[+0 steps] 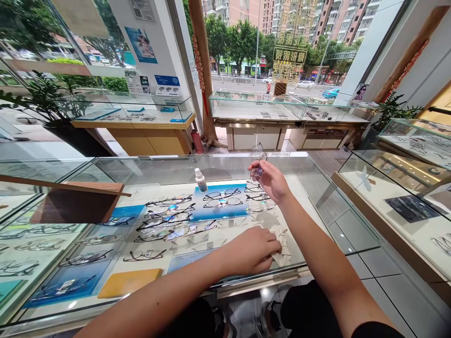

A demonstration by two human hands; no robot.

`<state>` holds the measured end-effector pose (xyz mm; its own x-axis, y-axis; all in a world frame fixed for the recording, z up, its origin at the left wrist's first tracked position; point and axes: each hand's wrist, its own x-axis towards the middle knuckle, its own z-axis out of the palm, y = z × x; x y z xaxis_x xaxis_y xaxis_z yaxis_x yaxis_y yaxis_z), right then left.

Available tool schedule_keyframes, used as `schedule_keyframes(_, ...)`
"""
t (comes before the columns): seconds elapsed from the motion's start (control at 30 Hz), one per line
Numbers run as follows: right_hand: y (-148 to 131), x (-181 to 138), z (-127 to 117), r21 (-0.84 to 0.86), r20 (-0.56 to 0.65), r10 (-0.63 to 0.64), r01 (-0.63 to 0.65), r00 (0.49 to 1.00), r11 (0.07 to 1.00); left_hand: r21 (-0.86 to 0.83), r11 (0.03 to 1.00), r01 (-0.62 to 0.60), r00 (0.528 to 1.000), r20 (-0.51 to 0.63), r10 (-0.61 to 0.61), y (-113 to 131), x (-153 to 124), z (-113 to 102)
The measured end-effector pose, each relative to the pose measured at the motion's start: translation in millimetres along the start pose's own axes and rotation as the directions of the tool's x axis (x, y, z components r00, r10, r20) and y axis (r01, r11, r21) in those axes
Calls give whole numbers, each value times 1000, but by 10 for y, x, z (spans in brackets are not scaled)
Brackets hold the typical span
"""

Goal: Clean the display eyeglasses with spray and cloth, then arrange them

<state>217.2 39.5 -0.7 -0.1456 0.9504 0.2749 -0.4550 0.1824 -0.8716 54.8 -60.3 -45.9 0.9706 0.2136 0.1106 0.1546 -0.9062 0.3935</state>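
Observation:
My right hand [275, 182] is raised above the glass counter, its fingers pinching a pair of thin-framed eyeglasses [257, 174]. One lens sits by the fingertips and the other stands above them. Lower down, my left hand [254, 249] reaches across to the right near the counter's front edge. Its fingers are curled onto a crumpled pale cloth [282, 246]; the fingertips are partly hidden. A small white bottle [200, 180] stands upright to the left of the raised eyeglasses.
The glass display counter [310, 211] holds several rows of eyeglasses [169, 218], blue mats and a yellow pad [129, 283]. A brown wooden stand [79, 204] rests on the left. More showcases [253, 110] line the window, and another [380, 188] stands at right.

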Motion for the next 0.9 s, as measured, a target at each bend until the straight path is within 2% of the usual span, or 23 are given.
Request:
schedule_keyframes(0.13, 11, 1, -13, 36, 8, 2, -2, 1000, 999, -219, 954, 204, 976, -28, -216, 29, -38, -166)
schedule_keyframes(0.23, 8, -3, -10, 43, 2, 0, 0, 1000, 999, -445, 824, 351, 910, -46, -412, 0, -80, -302)
schedule_keyframes(0.3, 3, -5, -4, 42, -5, -2, 2, 1000, 999, -601, 711, 365, 870, -51, -490, -71, -109, -370)
schedule_keyframes(0.4, -8, -6, 4, 47, -8, -1, 2, 1000, 999, -775, 546, 318, 820, -65, -569, -238, -160, -447)
schedule_keyframes(0.53, -28, -12, 7, 51, -7, 4, -3, 1000, 999, -885, 447, 129, 755, -204, -624, -479, -241, -560)
schedule_keyframes(0.63, -45, -28, 7, 37, 1, 4, -4, 1000, 999, -937, 349, -31, 653, -283, -702, -614, -287, -663)
schedule_keyframes(0.73, -58, -52, 29, 4, 13, 7, -8, 1000, 1000, -934, 322, -157, 532, -355, -769, -708, -313, -746)
schedule_keyframes(0.8, -58, -74, 64, -19, 23, 16, -16, 1000, 1000, -916, 336, -220, 471, -401, -786, -752, -324, -774)
schedule_keyframes(0.9, -44, -110, 137, -49, 47, 47, -45, 998, 998, -897, 373, -237, 434, -441, -785, -789, -333, -776)
